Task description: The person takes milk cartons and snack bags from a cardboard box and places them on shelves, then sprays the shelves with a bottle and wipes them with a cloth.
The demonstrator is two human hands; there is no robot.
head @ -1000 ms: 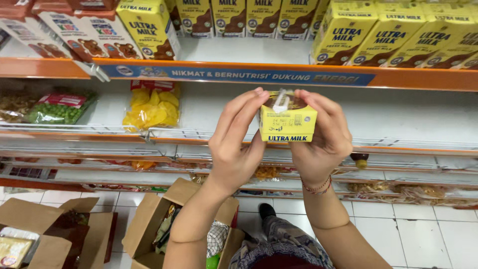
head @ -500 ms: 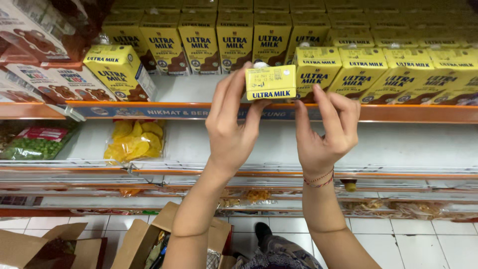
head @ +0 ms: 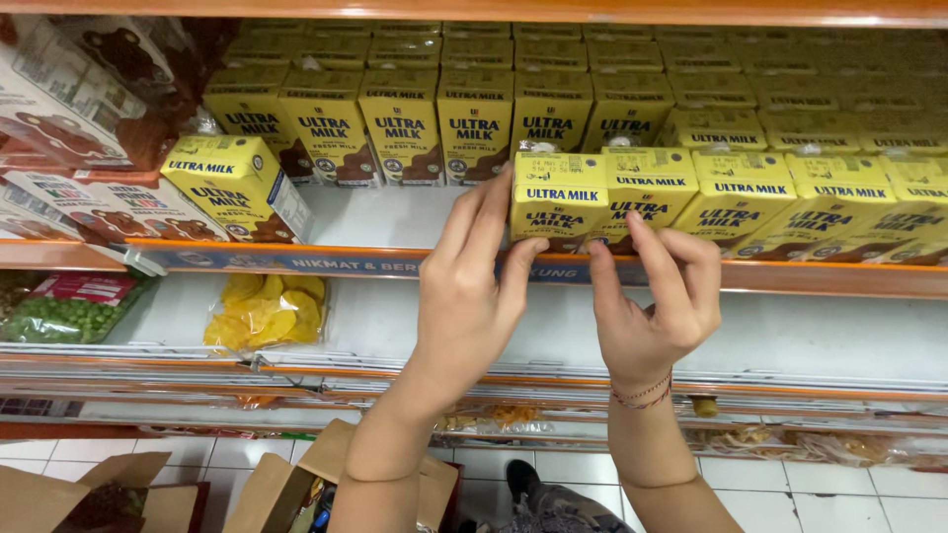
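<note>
A small yellow milk carton (head: 559,200) stands at the front edge of the orange shelf (head: 810,277), at the left end of a front row of like yellow cartons (head: 736,197). My left hand (head: 466,301) grips it, fingers up its left side and thumb under its lower front. My right hand (head: 647,311) is spread, with its fingertips resting against the lower front of that carton and of the neighbouring carton (head: 647,192). A red thread bracelet circles my right wrist.
More yellow cartons (head: 400,123) fill the back of the shelf, and one tilted carton (head: 237,188) lies at the left beside white cereal boxes (head: 69,109). The shelf below holds a yellow snack bag (head: 262,311) and a green pea bag (head: 64,316). Open cardboard boxes (head: 286,484) sit on the tiled floor.
My left hand has carried the carton up and forward from mid-air onto the shelf edge. My right hand, which had let go of it, has come up to touch the cartons' fronts.
</note>
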